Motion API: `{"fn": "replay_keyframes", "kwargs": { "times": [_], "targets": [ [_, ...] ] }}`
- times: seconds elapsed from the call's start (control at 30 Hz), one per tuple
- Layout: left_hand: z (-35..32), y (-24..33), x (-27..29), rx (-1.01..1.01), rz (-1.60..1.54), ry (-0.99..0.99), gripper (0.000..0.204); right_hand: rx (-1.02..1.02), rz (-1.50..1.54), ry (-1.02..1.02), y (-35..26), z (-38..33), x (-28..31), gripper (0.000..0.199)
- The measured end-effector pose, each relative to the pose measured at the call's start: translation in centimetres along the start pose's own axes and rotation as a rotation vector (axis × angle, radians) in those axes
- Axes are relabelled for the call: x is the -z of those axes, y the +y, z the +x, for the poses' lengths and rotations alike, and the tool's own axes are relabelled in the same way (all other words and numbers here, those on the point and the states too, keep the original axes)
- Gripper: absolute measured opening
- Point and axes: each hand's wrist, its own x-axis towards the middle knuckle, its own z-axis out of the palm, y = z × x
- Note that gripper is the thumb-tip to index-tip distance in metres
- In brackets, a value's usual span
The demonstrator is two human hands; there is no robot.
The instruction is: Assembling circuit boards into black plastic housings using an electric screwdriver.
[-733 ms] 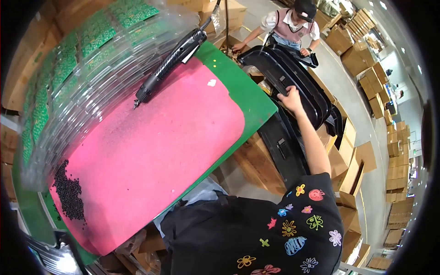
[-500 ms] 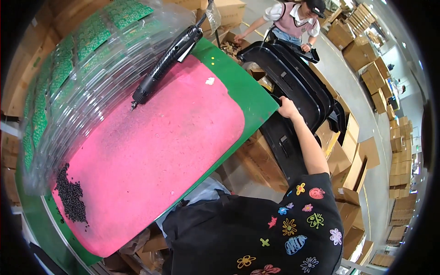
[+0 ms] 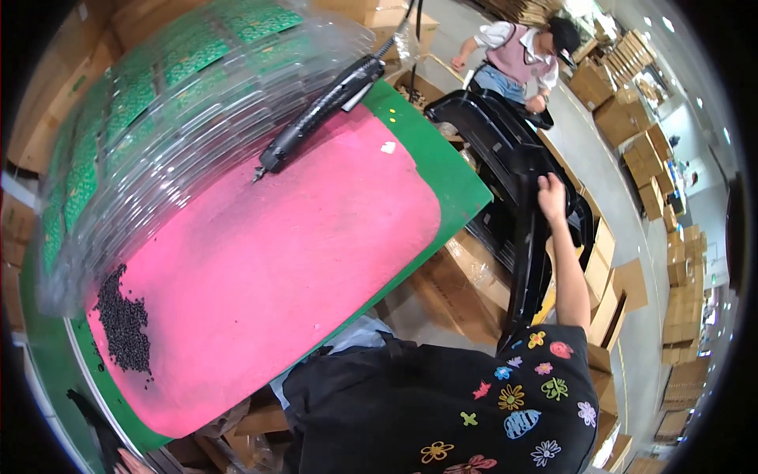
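Note:
My right hand (image 3: 553, 196) grips the edge of a long black plastic panel (image 3: 527, 237), which stands tilted on its side. Behind it, more black plastic panels (image 3: 485, 130) lie stacked, to the right of the work table. At the lower left rim my left hand (image 3: 134, 463) shows only in part, its fingers at the edge of a dark, narrow plastic piece (image 3: 96, 423). Across the far side of the pink mat (image 3: 284, 261) lies a black electric screwdriver (image 3: 320, 114) on a cable. Small black screws (image 3: 122, 328) are heaped at the mat's left end.
Clear plastic trays (image 3: 197, 118) with green circuit boards (image 3: 181, 59) are stacked along the table's far left. The green table edge (image 3: 454, 186) borders the mat. Cardboard boxes (image 3: 466, 292) stand beneath and right of the panels. Another person (image 3: 517, 63) stands beyond them.
My right hand has moved right, raising and tilting one black panel off the stack. My left hand has come into view at the lower left. The other person's arm has drawn back from the box.

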Motion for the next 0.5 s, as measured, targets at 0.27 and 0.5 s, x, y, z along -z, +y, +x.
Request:
{"fn": "replay_keyframes", "kwargs": {
  "times": [0.27,0.5],
  "targets": [
    [-6.9,-2.1,-14.4,-0.224,0.674,-0.797,0.041,0.583,0.198,-0.219,-28.3,-1.0,11.7,0.021],
    [-16.3,-7.8,-26.7,-0.519,0.816,-1.637,0.068,1.499,0.161,-0.764,-45.9,-11.2,7.5,0.015]
  ]
}}
